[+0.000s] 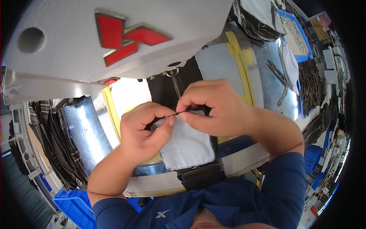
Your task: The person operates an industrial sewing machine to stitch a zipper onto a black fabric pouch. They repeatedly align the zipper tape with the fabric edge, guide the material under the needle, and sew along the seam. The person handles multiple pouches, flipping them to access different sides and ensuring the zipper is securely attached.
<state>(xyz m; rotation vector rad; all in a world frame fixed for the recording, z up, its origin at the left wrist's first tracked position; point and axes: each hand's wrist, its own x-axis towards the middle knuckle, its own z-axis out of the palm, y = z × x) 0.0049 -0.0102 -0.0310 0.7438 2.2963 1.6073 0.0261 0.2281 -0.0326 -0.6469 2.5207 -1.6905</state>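
My left hand (146, 131) and my right hand (206, 108) meet at the middle, pinching the upper edge of a dark fabric piece with a pale grey lining (187, 149). Thumbs and forefingers are nearly touching there. Just above my hands lies black fabric (162, 87) with a metal zipper (176, 86) running up under the machine. Below the pale lining, a black pouch section (202, 176) hangs at the table's front edge. A large grey sewing machine head (72, 38) with red shapes fills the top left.
Metal tabletop (82, 133) with yellow tape strips (238, 61). Right: snips (278, 74), blue trays (297, 38), stacked dark pieces (309, 84), a fabric bundle (257, 19). Left: plaid and dark fabric pieces (53, 141), a blue crate (70, 206) below.
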